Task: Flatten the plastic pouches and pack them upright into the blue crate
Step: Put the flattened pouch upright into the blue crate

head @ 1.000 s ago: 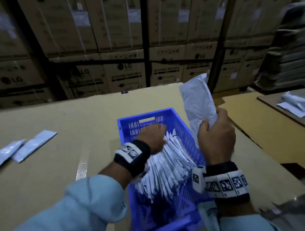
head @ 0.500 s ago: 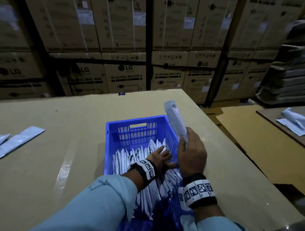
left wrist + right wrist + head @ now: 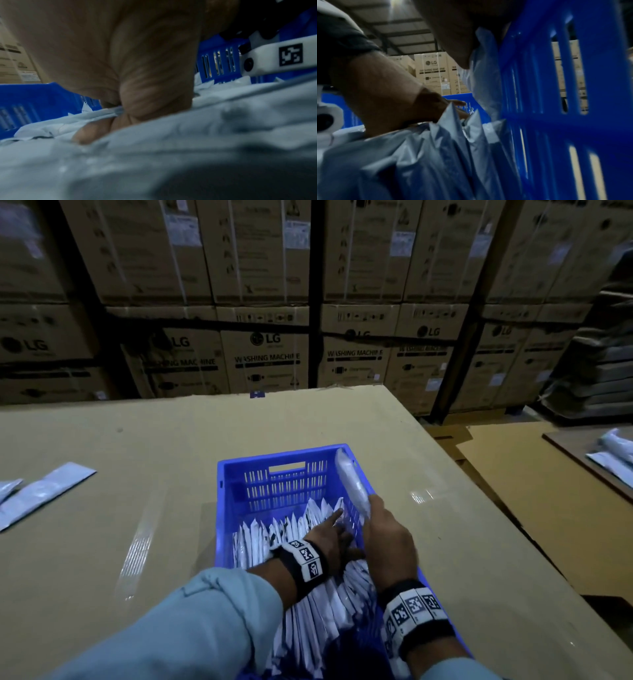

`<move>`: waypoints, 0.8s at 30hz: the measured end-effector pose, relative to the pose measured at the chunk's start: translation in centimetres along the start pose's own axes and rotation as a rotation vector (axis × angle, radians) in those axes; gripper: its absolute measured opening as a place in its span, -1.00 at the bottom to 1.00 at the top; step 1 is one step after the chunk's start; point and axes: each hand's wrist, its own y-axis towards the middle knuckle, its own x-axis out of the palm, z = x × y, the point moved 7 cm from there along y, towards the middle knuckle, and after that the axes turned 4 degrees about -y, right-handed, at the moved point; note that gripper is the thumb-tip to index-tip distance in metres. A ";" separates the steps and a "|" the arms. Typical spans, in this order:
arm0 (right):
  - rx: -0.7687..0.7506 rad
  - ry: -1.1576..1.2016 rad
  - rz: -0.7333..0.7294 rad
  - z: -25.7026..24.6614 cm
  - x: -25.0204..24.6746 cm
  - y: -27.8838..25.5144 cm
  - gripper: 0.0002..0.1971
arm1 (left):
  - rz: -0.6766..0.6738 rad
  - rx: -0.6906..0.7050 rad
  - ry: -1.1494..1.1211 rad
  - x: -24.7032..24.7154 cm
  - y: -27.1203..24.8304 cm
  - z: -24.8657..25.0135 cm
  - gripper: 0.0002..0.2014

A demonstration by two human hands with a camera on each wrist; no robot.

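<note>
Warehouse setting, pretty dim, with stacked cardboard boxes (image 3: 263, 361) marked LG and "washing machine" filling the whole back wall. In front of them is a big bench (image 3: 102, 542) covered in brown cardboard, and the blue crate (image 3: 226, 508) sits on it right in front of the person.

The crate is already mostly packed: a row of white packed pouches (image 3: 274, 535) stands on edge inside, tops pointing up, filling the near and middle part, while the far end by the slotted handle wall is bare.

The left hand (image 3: 329, 542) is down inside the crate with its fingers stretched out flat, pressing against the standing pouches and leaning them toward the left. So that grip is spread, not pinching anything.

The right hand (image 3: 387, 539) is at the crate's right wall, grip curled around the lower end of one more pouch, the held pouch (image 3: 352, 484). It sticks up and away from the fist, along the inside of the right wall, and its top reaches the crate's rim. From the right wrist camera the same pouch (image 3: 484, 75) hangs right against the blue slats.

Off to the left on the bench lie a couple of loose pouches (image 3: 44, 491), flat, well apart from the crate. A separate surface far right has a few more pouches (image 3: 613, 453).
</note>
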 end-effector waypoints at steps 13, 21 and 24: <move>0.115 -0.288 -0.527 0.2 6.2 -1.3 -0.65 | -0.200 0.366 0.014 -7.3 -5.4 0.9 -0.55; 0.162 -0.216 -0.631 0.4 8.8 -1.0 -0.24 | -0.247 0.340 -0.043 -7.5 -5.9 0.5 -0.44; 0.174 -0.122 -0.721 0.3 9.2 -1.2 -0.18 | -0.248 0.327 -0.067 -7.3 -5.9 0.1 -0.36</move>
